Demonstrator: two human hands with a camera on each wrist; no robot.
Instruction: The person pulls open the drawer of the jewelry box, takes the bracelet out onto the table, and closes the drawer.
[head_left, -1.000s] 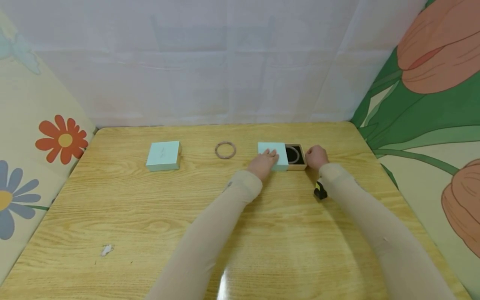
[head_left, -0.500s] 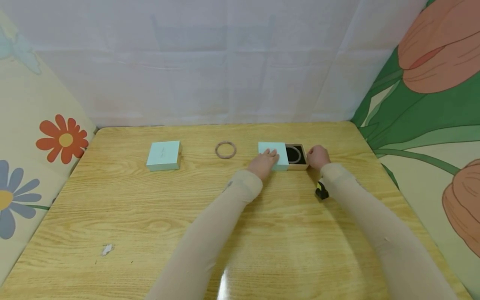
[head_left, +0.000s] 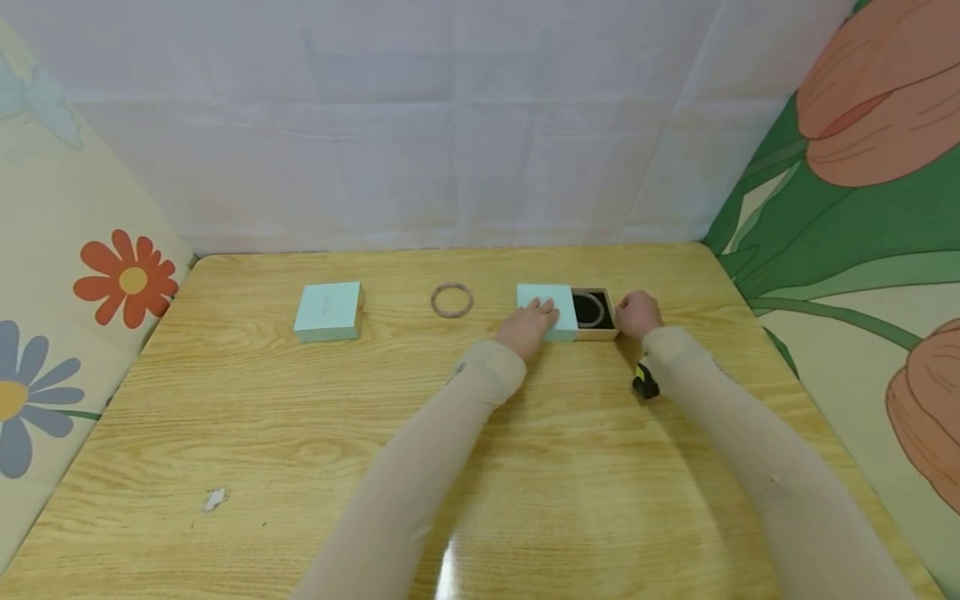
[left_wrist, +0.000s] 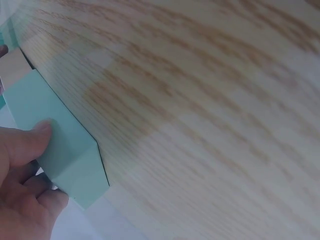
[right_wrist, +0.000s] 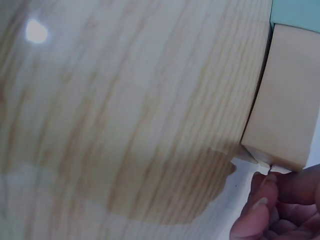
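A mint-green drawer box [head_left: 531, 292] stands at the right of the table, its sleeve partly off a tan drawer [head_left: 597, 335] lined in black. A pale bangle [head_left: 599, 310] lies in the drawer, part of it hidden under the sleeve. My left hand [head_left: 523, 330] holds the sleeve, fingers on top; in the left wrist view its thumb [left_wrist: 31, 145] presses the side wall. My right hand [head_left: 637, 314] is at the drawer's outer end. There, in the right wrist view, its fingers [right_wrist: 255, 217] pinch a small dark pull, mostly hidden.
Left of the box, a mauve bangle [head_left: 452, 314] lies on the wooden table [head_left: 247, 417]. Further left is a second mint-green box [head_left: 328, 304], closed. A white chipped spot [head_left: 214, 499] marks the tabletop. A pale cloth [head_left: 450, 167] hangs behind the table.
The drawer has slid slightly to the right out of the sleeve, and my right hand has moved with it. My left hand stays in place on the sleeve.
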